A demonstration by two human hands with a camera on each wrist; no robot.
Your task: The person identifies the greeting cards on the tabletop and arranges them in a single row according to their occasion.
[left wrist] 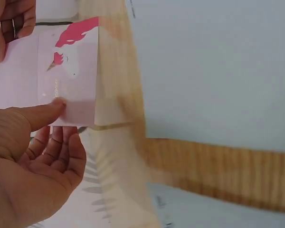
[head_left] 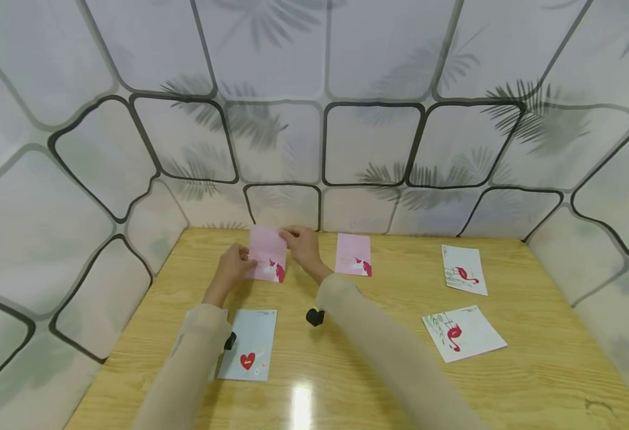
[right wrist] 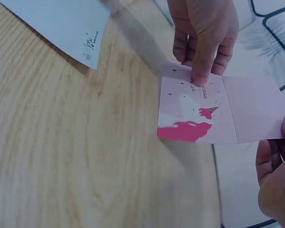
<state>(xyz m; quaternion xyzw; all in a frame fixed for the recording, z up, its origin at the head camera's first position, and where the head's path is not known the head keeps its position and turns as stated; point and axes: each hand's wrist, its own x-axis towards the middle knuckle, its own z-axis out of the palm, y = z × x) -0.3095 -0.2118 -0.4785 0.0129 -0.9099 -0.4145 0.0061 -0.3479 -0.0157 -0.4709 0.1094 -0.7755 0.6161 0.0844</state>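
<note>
A pink unicorn card (head_left: 268,243) is held up near the back of the table, with a crease between its plain half and its printed half. My left hand (head_left: 233,266) pinches its left edge, the thumb lying on the printed face beside the lettering. At the upper right corner, the plain half is gripped by my right hand (head_left: 302,246); its thumb and fingers show at the edge in the right wrist view (right wrist: 278,175). A second pink unicorn card (head_left: 353,254) lies just right of that hand.
A pale blue heart card (head_left: 250,343) lies front left, with another pale blue card partly hidden by my left sleeve (head_left: 196,352). On the right lie two white flamingo cards, the back one (head_left: 467,272) and the front one (head_left: 472,334). Patterned panels (head_left: 373,143) stand around the wooden table (head_left: 368,382).
</note>
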